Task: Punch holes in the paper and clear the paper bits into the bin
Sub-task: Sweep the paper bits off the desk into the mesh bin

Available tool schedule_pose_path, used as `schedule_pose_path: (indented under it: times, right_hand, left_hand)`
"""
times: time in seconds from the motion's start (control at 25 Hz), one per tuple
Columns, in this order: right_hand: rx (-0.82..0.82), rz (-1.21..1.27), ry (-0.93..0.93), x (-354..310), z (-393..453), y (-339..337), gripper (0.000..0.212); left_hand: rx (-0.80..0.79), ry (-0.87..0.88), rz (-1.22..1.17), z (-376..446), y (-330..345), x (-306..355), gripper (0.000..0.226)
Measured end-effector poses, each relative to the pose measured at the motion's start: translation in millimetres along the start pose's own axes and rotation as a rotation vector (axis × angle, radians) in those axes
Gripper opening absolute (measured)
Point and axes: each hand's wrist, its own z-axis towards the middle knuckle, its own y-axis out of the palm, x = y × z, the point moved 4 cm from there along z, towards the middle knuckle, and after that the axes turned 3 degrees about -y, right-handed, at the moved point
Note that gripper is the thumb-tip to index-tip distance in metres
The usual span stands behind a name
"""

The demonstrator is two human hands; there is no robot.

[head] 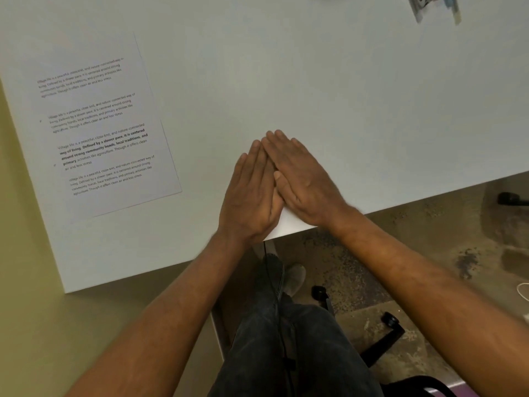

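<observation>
White table (315,81): left hand (252,202), right hand (303,179) flat, fingertips touching, holding nothing; paper (97,124) apart, left.

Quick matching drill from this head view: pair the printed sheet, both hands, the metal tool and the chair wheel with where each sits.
Things:
1. printed sheet
2. left hand and right hand
3. metal tool
4. chair wheel

Places:
A. top right of the table, cut off by the frame
B. on the floor under the table edge
C. flat on the table's left side
D. palms down, fingertips meeting, at the near table edge

Pairs: 1-C, 2-D, 3-A, 4-B
</observation>
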Motion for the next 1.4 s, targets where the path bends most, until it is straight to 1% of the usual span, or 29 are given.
schedule_pose_path:
  times: [0.12,0.28,0.36,0.4,0.44,0.48,0.56,0.64,0.68,0.72,0.76,0.8,0.84,0.88,0.96,1.04,1.12,1.24,1.32,1.4]
  right_hand:
    - [0.041,0.101,0.072,-13,-15,10,0.053]
    - [0.148,0.277,0.175,-23,-37,18,0.052]
    - [0.225,0.474,0.244,-32,-48,21,0.051]
    - [0.287,0.647,0.304,-35,-53,20,0.050]
    - [0.390,0.843,0.374,-37,-61,19,0.049]
    - [0.546,1.005,0.445,-37,-70,16,0.047]
    - [0.909,1.198,0.606,-30,-97,10,0.046]
    - [1.224,1.387,0.826,-24,-132,17,0.044]
    - [1.332,1.485,0.964,-22,-147,26,0.043]
    - [1.388,1.573,1.106,-22,-158,38,0.043]
    - [1.389,1.653,1.235,-23,-164,53,0.042]
    - [1.348,1.737,1.332,-23,-165,67,0.043]
    - [1.268,1.830,1.383,-23,-161,79,0.043]
    - [1.166,1.931,1.394,-23,-153,89,0.042]
    - [0.944,2.111,1.343,-21,-135,103,0.041]
    - [0.725,2.242,1.247,-20,-120,109,0.041]
    - [0.574,2.339,1.150,-22,-110,112,0.042]
    - [0.484,2.458,1.035,-21,-100,113,0.042]
    - [0.486,2.492,1.021,-21,-98,114,0.042]
    - [0.485,2.510,1.051,-21,-99,114,0.045]
  left_hand:
    - [-0.007,-0.005,-0.053,-12,4,11,0.063]
    - [-0.051,0.003,-0.111,-29,10,20,0.062]
    - [-0.069,0.034,-0.100,-38,12,23,0.061]
    - [-0.074,0.056,-0.104,-41,11,23,0.061]
    - [-0.076,0.078,-0.131,-44,10,22,0.061]
    - [-0.072,0.090,-0.184,-46,8,21,0.061]
    - [-0.044,0.063,-0.309,-46,1,14,0.060]
    - [0.004,0.016,-0.363,-42,-7,3,0.059]
    - [0.014,0.002,-0.353,-38,-10,-2,0.059]
    - [0.009,0.002,-0.324,-33,-12,-6,0.059]
    - [-0.007,0.018,-0.286,-28,-14,-10,0.058]
    - [-0.030,0.046,-0.247,-21,-15,-12,0.058]
    - [-0.052,0.079,-0.215,-15,-15,-15,0.058]
    - [-0.070,0.112,-0.187,-9,-16,-16,0.058]
    - [-0.097,0.182,-0.135,2,-16,-17,0.057]
    - [-0.119,0.256,-0.069,8,-15,-16,0.057]
    - [-0.147,0.334,-0.001,9,-12,-14,0.058]
    - [-0.196,0.457,0.112,5,-6,-8,0.060]
    - [-0.237,0.511,0.155,-4,-1,0,0.061]
    - [-0.262,0.549,0.172,-17,4,10,0.062]
